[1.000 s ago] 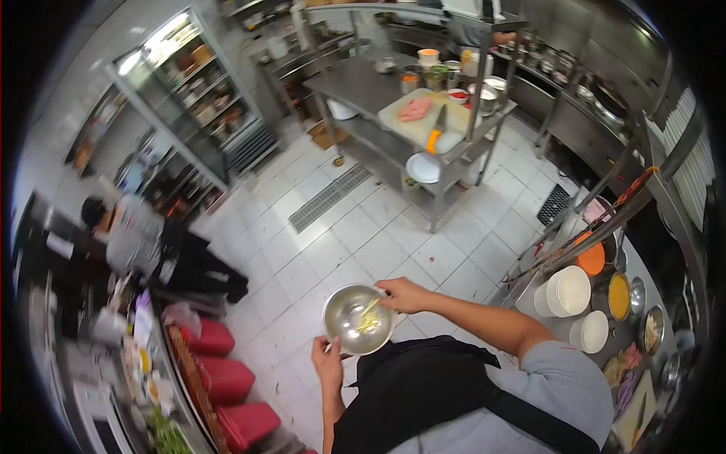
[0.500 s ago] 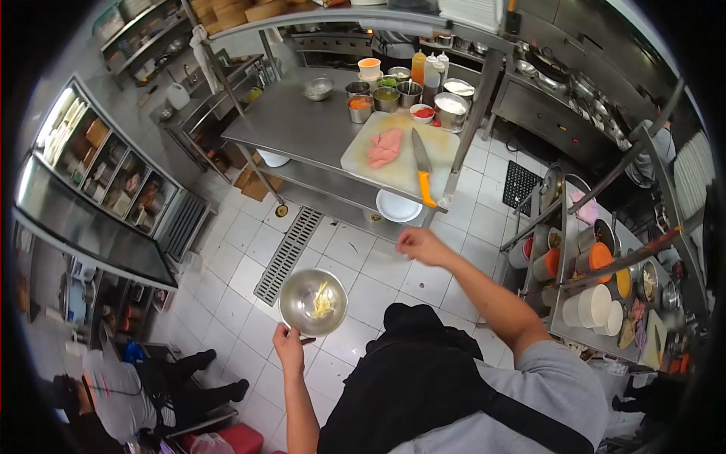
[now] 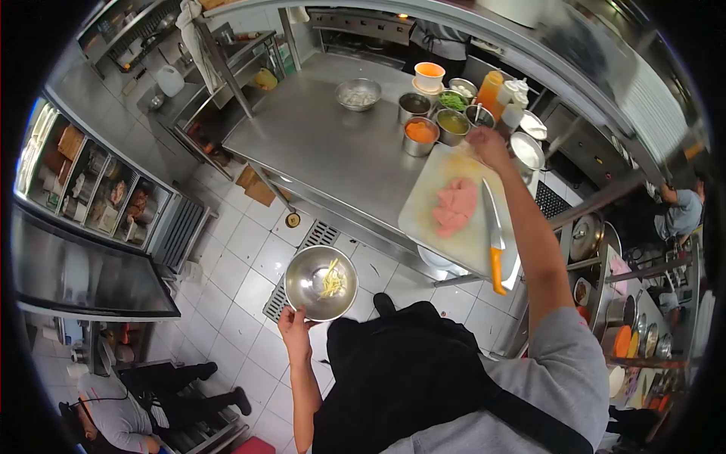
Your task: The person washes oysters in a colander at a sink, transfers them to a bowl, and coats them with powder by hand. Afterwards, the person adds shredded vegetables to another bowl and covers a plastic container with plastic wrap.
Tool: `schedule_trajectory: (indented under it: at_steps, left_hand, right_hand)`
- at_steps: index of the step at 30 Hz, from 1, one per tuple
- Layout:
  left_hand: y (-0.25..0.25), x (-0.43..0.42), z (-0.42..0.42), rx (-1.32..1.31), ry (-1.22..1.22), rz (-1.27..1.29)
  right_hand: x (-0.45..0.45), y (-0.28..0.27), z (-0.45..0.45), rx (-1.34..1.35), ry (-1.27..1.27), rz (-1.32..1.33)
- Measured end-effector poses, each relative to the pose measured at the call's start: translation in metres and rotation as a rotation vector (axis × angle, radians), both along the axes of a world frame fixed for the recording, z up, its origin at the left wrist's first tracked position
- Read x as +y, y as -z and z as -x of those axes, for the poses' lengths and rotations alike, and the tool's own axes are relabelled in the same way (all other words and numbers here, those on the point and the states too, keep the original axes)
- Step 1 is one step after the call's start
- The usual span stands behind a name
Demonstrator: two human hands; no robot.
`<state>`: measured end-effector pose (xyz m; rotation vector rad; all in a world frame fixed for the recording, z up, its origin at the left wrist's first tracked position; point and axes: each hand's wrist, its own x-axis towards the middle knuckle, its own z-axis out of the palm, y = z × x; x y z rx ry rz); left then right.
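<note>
My left hand (image 3: 295,333) grips the near rim of a steel mixing bowl (image 3: 301,286), thumb on the edge. Pale yellow strips (image 3: 333,280) lie inside, right of its middle. The bowl is held over the floor, apart from the table. My right hand (image 3: 490,147) is above the far edge of the cutting board, close to the steel containers; its fingertips are hidden or too blurred to read. On the white cutting board (image 3: 423,200) are pink raw meat (image 3: 456,206) and a knife (image 3: 495,242) with an orange handle.
Steel containers with orange (image 3: 421,132) and green (image 3: 454,101) contents, squeeze bottles (image 3: 490,88) and a bowl (image 3: 358,94) stand on the steel table (image 3: 318,144). A co-worker (image 3: 113,408) is at lower left. An overhead shelf rail (image 3: 363,9) spans the table.
I have come closer to the table. My right hand has moved forward from over the floor to the containers. The bowl stays in my left hand.
</note>
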<state>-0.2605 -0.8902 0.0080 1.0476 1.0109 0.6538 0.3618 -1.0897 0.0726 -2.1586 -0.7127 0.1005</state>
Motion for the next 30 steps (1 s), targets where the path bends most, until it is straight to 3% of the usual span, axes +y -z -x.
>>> schedule_trajectory:
  at_steps: [6,14,17,20,30]
  left_hand:
    - [-0.008,0.115,-0.071,0.011,0.062,-0.014]
    - [0.002,0.286,-0.166,0.078,0.302,-0.104]
    - [-0.001,0.327,-0.196,0.097,0.396,-0.142]
    - [-0.009,0.356,-0.226,0.117,0.492,-0.178]
    - [-0.037,0.342,-0.295,-0.001,0.441,-0.112]
  right_hand:
    - [0.094,0.027,-0.15,-0.449,0.232,0.5]
    - [0.159,0.043,-0.213,-0.094,0.453,0.849]
    - [0.161,0.07,-0.232,-0.281,0.452,0.934]
    - [0.16,0.077,-0.239,-0.316,0.481,0.958]
    - [0.129,0.066,-0.247,-0.25,0.516,0.975]
